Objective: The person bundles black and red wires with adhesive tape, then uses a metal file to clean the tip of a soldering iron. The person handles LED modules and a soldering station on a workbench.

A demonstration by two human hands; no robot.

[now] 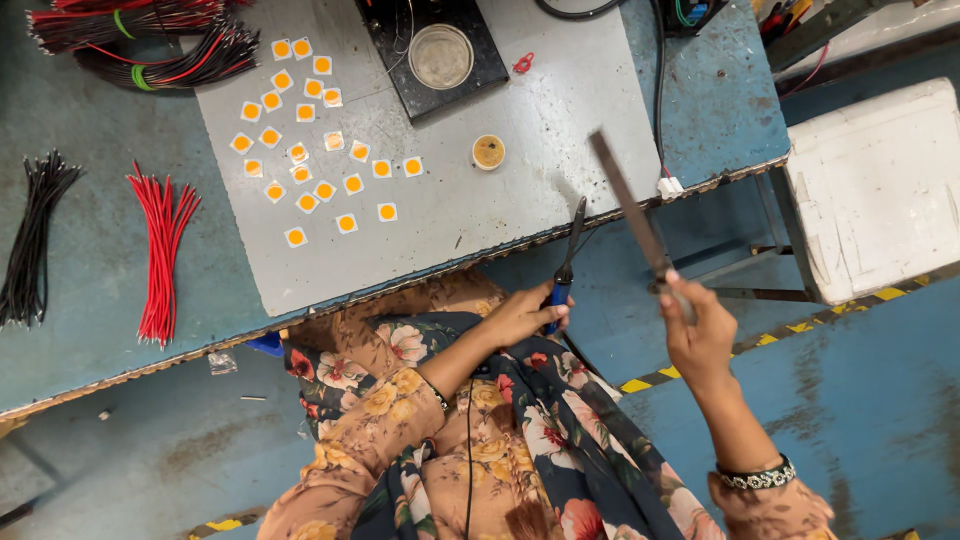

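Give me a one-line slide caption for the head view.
Left hand holds a blue-handled tool, right hand a long flat bar, beside a grey sheet with square orange-centred chips.

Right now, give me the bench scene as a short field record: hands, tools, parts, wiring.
left hand: grip on blue-handled soldering iron
right hand: grip on long flat dark metal strip, tilted up
parts: small white squares with orange centres spread on grey sheet
wiring: red wire bundle, black wire bundle on blue bench
pot: round metal pot

Blue bench [90,300] carries grey sheet [480,210], perhaps metal.
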